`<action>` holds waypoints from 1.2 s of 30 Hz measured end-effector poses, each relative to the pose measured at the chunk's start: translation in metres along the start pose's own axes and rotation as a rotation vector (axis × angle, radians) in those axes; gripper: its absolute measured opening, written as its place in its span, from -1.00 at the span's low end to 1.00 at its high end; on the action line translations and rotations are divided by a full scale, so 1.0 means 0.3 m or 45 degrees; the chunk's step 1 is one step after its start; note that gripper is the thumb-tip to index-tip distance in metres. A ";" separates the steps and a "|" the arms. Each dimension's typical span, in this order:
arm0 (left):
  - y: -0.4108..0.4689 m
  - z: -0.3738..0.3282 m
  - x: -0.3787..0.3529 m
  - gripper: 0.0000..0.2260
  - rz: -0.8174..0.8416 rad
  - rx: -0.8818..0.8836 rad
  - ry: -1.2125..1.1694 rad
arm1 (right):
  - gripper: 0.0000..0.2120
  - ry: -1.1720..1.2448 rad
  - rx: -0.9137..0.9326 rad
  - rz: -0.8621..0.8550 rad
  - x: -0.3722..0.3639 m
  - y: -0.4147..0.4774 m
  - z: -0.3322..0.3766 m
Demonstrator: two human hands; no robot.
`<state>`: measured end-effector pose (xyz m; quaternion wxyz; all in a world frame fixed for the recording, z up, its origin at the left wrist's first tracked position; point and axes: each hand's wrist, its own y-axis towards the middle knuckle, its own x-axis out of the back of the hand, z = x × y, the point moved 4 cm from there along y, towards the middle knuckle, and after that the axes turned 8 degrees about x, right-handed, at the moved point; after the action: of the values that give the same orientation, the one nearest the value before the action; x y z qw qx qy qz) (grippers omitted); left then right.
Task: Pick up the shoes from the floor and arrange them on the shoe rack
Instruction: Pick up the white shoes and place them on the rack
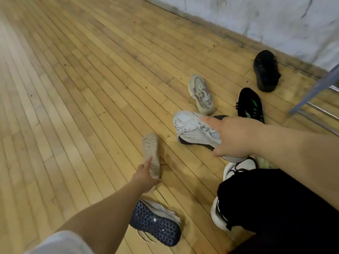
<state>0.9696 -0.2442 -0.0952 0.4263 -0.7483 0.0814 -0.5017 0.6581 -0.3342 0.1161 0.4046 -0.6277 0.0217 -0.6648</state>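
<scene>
Soft, even indoor light fills the room, brightest where a pale sheen washes out the wooden floor [22, 74] at the far left. Shadows are faint and short, only a thin dark edge under the white shoe [194, 131]. The whole view is slightly smeared and low in detail, and the wide lens bends the floorboards outward toward the edges.

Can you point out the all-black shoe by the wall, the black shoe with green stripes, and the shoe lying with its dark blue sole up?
all-black shoe [266, 71]: head view, on its upper.
black shoe with green stripes [251, 105]: head view, mid-upper.
shoe with dark blue sole [155, 223]: head view, on the upturned sole.
</scene>
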 end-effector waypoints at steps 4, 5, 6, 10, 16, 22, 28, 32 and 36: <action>0.020 -0.013 -0.079 0.06 0.083 -0.045 0.327 | 0.09 -0.065 0.052 0.112 -0.017 0.055 -0.002; 0.008 -0.020 -0.097 0.06 0.107 -0.063 0.377 | 0.10 -0.077 0.065 0.135 -0.017 0.069 0.001; -0.007 -0.020 -0.116 0.07 0.112 -0.085 0.419 | 0.11 -0.078 0.074 0.152 -0.014 0.082 0.003; -0.099 0.019 -0.208 -0.11 -0.012 -0.284 0.598 | 0.13 -0.034 0.099 0.167 0.001 0.129 0.017; -0.167 0.102 -0.300 -0.49 0.158 -0.226 0.618 | 0.14 -0.043 0.120 0.188 0.001 0.152 0.048; -0.184 0.102 -0.296 -0.36 0.270 -0.301 0.705 | 0.16 -0.090 0.107 0.229 -0.012 0.111 0.063; -0.246 0.137 -0.286 -0.29 0.409 -0.360 0.718 | 0.15 -0.102 0.079 0.195 -0.025 0.051 0.054; -0.295 0.164 -0.302 -0.30 0.519 -0.295 0.576 | 0.15 -0.078 0.080 0.176 -0.030 0.010 0.041; -0.314 0.100 -0.232 -0.43 0.397 -0.279 0.146 | 0.17 -0.005 0.038 0.127 -0.008 -0.046 0.017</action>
<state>0.9317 -0.1304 -0.0788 0.4094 -0.7388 0.2745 -0.4596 0.6552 -0.3212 0.1226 0.4467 -0.6209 0.0422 -0.6428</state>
